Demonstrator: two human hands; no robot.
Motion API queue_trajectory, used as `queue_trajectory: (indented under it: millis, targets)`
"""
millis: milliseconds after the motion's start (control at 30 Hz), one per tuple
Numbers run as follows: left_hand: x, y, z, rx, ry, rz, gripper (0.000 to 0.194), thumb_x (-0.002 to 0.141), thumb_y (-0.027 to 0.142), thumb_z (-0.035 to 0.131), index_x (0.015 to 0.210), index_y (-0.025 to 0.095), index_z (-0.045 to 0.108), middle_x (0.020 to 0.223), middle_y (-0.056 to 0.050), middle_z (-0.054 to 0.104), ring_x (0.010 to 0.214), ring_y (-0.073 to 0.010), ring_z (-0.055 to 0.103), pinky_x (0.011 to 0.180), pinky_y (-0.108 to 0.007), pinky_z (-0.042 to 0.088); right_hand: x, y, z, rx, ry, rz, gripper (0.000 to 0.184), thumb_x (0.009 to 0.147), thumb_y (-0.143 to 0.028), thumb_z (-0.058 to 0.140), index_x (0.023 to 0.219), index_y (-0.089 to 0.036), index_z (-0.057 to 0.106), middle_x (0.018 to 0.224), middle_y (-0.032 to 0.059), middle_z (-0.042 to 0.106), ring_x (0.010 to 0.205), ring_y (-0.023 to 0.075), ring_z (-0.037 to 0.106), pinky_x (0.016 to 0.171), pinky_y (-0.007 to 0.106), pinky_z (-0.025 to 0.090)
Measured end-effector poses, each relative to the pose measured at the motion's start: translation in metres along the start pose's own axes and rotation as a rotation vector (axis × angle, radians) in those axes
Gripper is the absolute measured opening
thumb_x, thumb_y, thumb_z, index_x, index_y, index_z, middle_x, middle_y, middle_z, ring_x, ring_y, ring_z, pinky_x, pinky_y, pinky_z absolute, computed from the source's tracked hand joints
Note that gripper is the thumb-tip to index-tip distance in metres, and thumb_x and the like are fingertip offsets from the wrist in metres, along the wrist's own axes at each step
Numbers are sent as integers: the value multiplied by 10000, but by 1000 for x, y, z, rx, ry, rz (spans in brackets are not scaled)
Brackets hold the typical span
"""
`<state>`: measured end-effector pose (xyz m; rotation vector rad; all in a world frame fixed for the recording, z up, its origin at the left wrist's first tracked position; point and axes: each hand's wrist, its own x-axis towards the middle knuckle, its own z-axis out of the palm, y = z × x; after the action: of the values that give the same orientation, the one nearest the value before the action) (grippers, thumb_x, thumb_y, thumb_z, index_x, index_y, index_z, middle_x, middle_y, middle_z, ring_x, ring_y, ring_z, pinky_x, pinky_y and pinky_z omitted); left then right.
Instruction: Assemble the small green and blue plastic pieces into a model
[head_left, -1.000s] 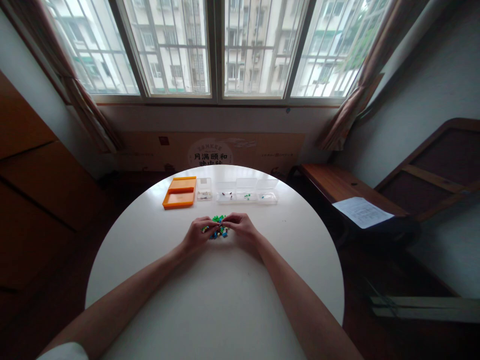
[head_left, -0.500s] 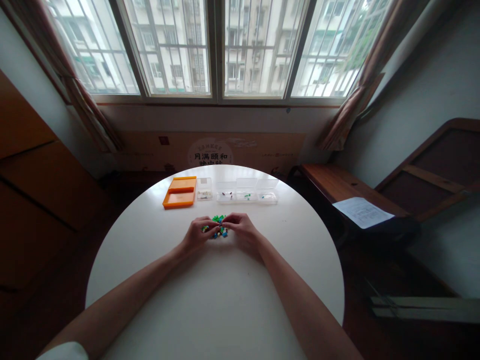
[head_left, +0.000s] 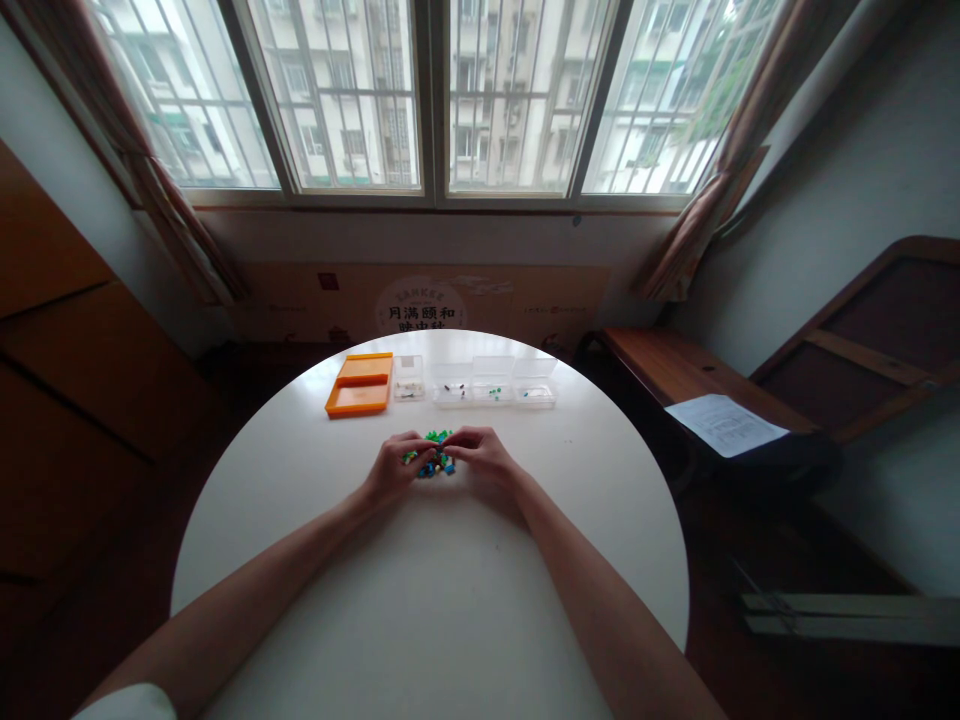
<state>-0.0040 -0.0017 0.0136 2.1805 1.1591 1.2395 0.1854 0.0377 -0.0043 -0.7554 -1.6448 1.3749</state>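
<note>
A small pile of green, blue, white and brown toy-brick-like pieces (head_left: 430, 470) lies on the round white table (head_left: 450, 590). My left hand (head_left: 394, 465) is closed in a pinch at the left side of the pile. From the right, my right hand (head_left: 486, 452) meets it, thumb and fingers also pressed together. The fingertips of both hands come together over the pieces around something tiny and dark, too small to name. My fingers hide part of the pile.
Behind the hands stand an orange tray (head_left: 358, 409), a small clear box (head_left: 409, 364) and a row of clear lidded compartments (head_left: 495, 402) with several tiny pieces. Right of the table, a paper sheet (head_left: 726, 424) lies on a wooden bench (head_left: 660, 350).
My left thumb has shifted slightly, and more blue pieces show beneath it. Both hands otherwise stay over the pile.
</note>
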Motion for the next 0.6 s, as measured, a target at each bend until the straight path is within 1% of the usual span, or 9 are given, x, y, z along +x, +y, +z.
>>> queue_trajectory:
  millis: [333,500,600]
  targets:
    - [0,1,0,-13,0,-4,165,804,229,584,890,172,712,725,-48,640,664,-134,597,619,-226,476,0,-2,0,-4,-2,3,314,621,-379,725,802,-125,695,732,60,677,659,147,606,629,275,476]
    - [-1,0,0,-10,9,-4,179,808,257,582,899,171,710,732,-51,646,674,-135,598,631,-231,476,0,-3,1,21,16,10,336,596,-400,735,782,-124,694,716,54,676,648,145,604,617,271,473]
    - [-1,-1,0,6,33,-14,184,796,287,598,874,165,713,709,-46,644,649,-131,592,634,-236,469,-1,-5,3,37,23,19,339,586,-397,743,778,-123,693,715,55,676,651,149,608,621,276,475]
